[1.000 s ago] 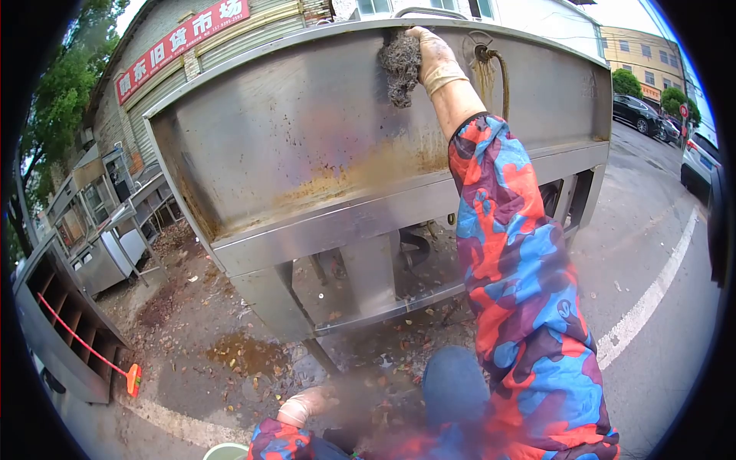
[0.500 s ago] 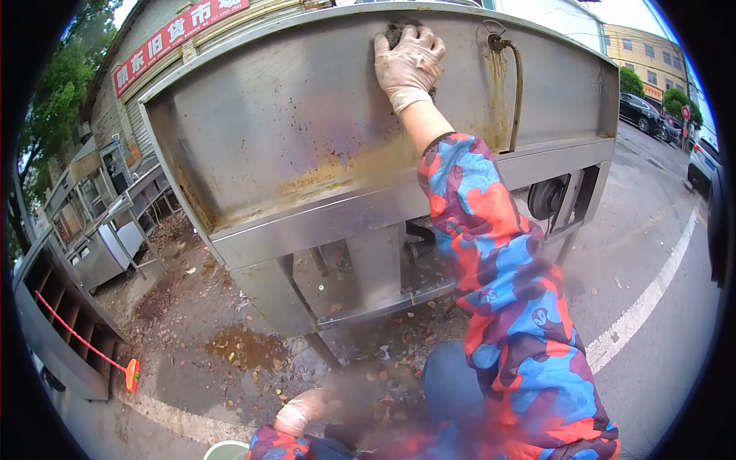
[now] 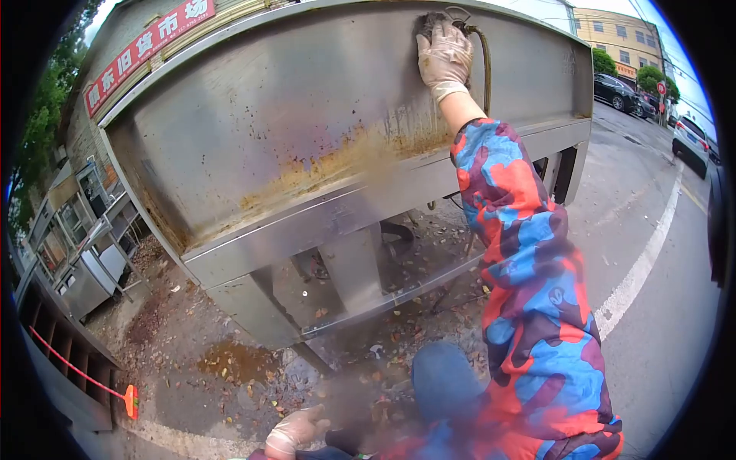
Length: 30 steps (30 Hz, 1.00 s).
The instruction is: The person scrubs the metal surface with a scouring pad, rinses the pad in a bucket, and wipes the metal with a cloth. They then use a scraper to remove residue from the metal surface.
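My right hand (image 3: 447, 61), in a thin clear glove, presses a dark, fuzzy scouring pad (image 3: 432, 23) flat against the upper part of a stainless steel panel (image 3: 307, 92). The hand covers most of the pad. Just right of it a bent metal pipe (image 3: 486, 69) runs down the panel from a fitting. Brown rust and grime (image 3: 307, 165) stain the panel's lower edge, and wet streaks run down below my arm. Low in the view, my left hand (image 3: 295, 431), also gloved, hangs near my knee (image 3: 445, 379); a blur hides its fingertips.
The steel unit stands on legs with a lower bar (image 3: 391, 299). Wet ground with leaves and a brown puddle (image 3: 234, 360) lies in front. A red-handled orange brush (image 3: 131, 401) leans on a slatted metal cabinet (image 3: 69, 345) at left. Cars (image 3: 616, 92) stand on the road at right.
My right hand and the scouring pad have moved right along the panel to beside the pipe fitting. The view has turned slightly right. A pail rim at the bottom has left the view.
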Motion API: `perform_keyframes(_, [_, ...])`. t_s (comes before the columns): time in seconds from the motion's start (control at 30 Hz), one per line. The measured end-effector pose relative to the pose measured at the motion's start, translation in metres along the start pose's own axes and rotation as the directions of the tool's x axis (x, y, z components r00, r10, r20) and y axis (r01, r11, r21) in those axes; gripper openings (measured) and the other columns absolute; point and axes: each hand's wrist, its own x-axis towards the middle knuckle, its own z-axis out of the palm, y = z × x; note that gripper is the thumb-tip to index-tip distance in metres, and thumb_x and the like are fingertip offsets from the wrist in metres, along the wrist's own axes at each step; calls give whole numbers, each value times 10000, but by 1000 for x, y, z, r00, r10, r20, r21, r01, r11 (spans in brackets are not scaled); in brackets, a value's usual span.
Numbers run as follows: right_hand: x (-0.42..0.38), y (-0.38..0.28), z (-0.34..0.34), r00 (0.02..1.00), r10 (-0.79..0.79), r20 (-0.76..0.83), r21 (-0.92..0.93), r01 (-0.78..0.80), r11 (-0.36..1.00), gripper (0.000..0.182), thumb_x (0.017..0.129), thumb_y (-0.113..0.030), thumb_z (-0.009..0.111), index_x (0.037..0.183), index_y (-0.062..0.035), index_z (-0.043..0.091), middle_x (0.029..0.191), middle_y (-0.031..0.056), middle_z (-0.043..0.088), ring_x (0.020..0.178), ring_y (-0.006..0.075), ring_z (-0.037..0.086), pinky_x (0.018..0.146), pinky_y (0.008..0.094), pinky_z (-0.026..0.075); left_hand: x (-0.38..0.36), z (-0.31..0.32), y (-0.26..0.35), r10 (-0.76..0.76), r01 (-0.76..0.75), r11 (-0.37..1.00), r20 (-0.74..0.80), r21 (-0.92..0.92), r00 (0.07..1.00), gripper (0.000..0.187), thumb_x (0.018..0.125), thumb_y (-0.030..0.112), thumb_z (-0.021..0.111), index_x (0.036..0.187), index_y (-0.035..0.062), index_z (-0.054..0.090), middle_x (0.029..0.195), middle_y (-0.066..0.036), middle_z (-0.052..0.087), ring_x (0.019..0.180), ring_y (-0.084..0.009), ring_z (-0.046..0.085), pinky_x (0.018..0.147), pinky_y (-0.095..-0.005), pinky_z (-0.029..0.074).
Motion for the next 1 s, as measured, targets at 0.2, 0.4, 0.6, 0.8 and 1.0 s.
perform_keyframes(0.2, [-89, 7, -21, 968, -80, 236, 84, 62, 995, 537, 926, -375, 476, 1322, -14, 513, 1428, 141, 435, 1337, 285, 375, 1137, 451, 222, 22, 11, 0, 101, -97, 994, -61, 53, 993, 585, 898, 313, 582, 1368, -4, 439, 1238, -211, 600, 1152, -306, 583, 951, -346, 451])
perform_keyframes(0.4, [-26, 27, 11, 952, 274, 139, 67, -285, 956, 498, 927, -340, 466, 1288, -4, 539, 1400, 141, 480, 1304, 290, 424, 1116, 434, 269, 17, 2, 33, -124, 101, 981, 133, 166, 983, 570, 902, 331, 570, 1354, 3, 454, 1262, -207, 580, 1156, -321, 574, 969, -357, 444])
perform_keyframes(0.6, [-86, 12, -13, 981, -3, 195, 94, -16, 995, 453, 910, -326, 502, 1260, -47, 576, 1403, 112, 484, 1293, 273, 439, 1105, 421, 288, 16, 7, 18, 1, -1, 1000, 12, 28, 1000, 573, 887, 315, 603, 1345, 0, 468, 1258, -212, 582, 1174, -309, 567, 977, -356, 438])
perform_keyframes(0.8, [-16, 44, 25, 910, 368, 192, 78, -388, 918, 496, 934, -290, 480, 1344, -9, 483, 1447, 142, 425, 1333, 285, 395, 1130, 374, 277, 22, 15, 2, -54, 53, 997, 7, 56, 999, 615, 874, 332, 611, 1374, 14, 448, 1295, -203, 563, 1186, -299, 564, 987, -342, 431])
perform_keyframes(1.0, [-46, 22, -8, 918, 264, 295, -41, -264, 964, 495, 934, -327, 481, 1354, -66, 491, 1457, 119, 423, 1350, 269, 379, 1128, 410, 262, 8, 7, 26, -81, 79, 994, 24, 77, 996, 628, 876, 378, 583, 1377, 24, 446, 1282, -209, 566, 1164, -330, 568, 984, -362, 431])
